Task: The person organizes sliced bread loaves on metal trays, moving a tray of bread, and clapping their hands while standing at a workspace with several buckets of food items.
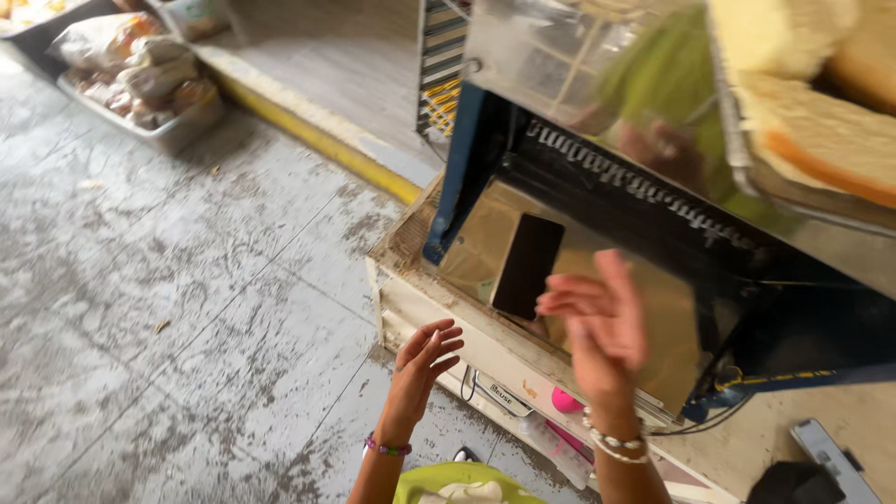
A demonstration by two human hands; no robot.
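Both hands empty, fingers spread: left hand [422, 366] lower centre over the floor, right hand [602, 327] blurred, just right of the dark phone [527, 266] lying on the metal tray [672, 317] at centre. Bread slices [821, 131] upper right are cut off by the frame; the bagged goods in the bin [140, 75] upper left are too small to identify.

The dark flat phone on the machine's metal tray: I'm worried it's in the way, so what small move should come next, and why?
Probably take the dark flat rectangular phone off the shiny slanted metal tray with the right hand. That hand is open, holds nothing and is nearest to it, while the left hand is also open, lower by the tray's front edge. The phone lies loose just below the row of slicer blades.
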